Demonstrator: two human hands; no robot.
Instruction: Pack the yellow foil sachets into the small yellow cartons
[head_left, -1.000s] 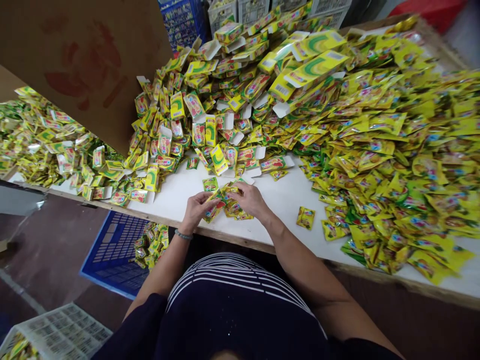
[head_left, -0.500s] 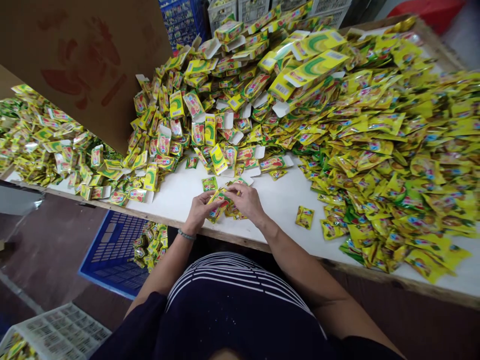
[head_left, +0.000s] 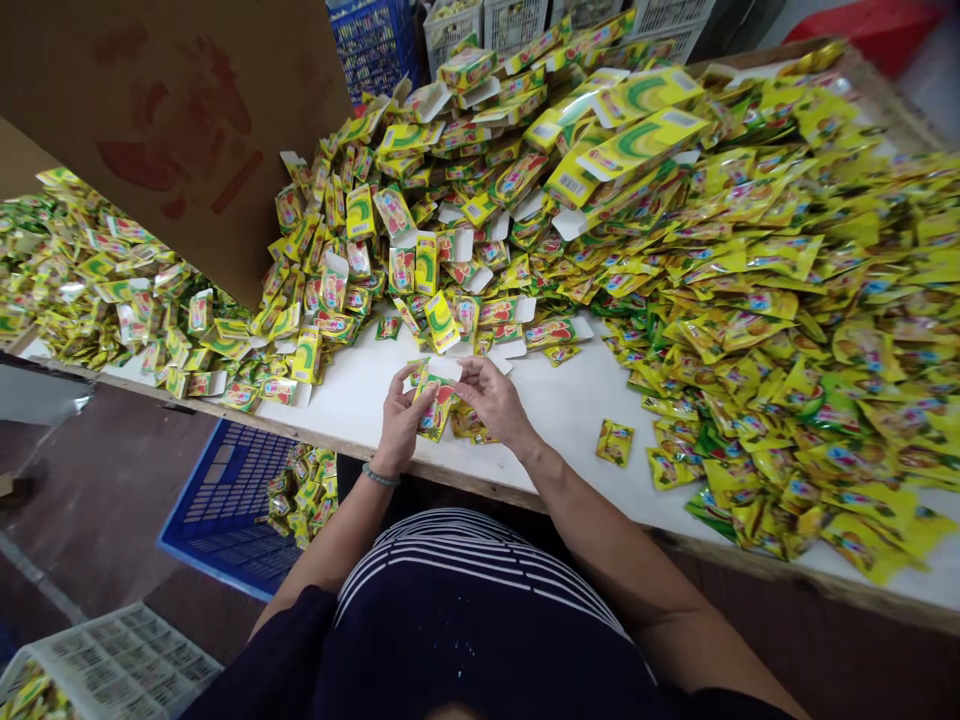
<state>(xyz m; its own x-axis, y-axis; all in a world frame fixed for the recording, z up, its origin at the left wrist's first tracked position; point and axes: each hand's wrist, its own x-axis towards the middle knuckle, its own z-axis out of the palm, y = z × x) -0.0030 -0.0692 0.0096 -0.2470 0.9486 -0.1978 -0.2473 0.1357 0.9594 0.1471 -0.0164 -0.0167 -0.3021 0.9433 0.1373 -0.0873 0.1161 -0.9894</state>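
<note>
My left hand (head_left: 401,420) is closed round a small yellow carton (head_left: 436,405) held upright above the white table (head_left: 555,410), its white flap open at the top. My right hand (head_left: 495,400) sits beside it, fingertips pinched at the carton's open flap. A few yellow sachets (head_left: 474,428) lie on the table under my right palm. One loose sachet (head_left: 615,442) lies to the right of my right wrist.
A big heap of yellow sachets (head_left: 810,320) covers the table's right side. Small open cartons (head_left: 420,240) are piled behind my hands and to the left. A brown cardboard sheet (head_left: 172,120) leans at upper left. A blue crate (head_left: 232,510) with cartons sits on the floor.
Both hands have lifted slightly off the little sachet pile. The carton in my left hand has turned more upright, and my right fingers have moved up to its open flap.
</note>
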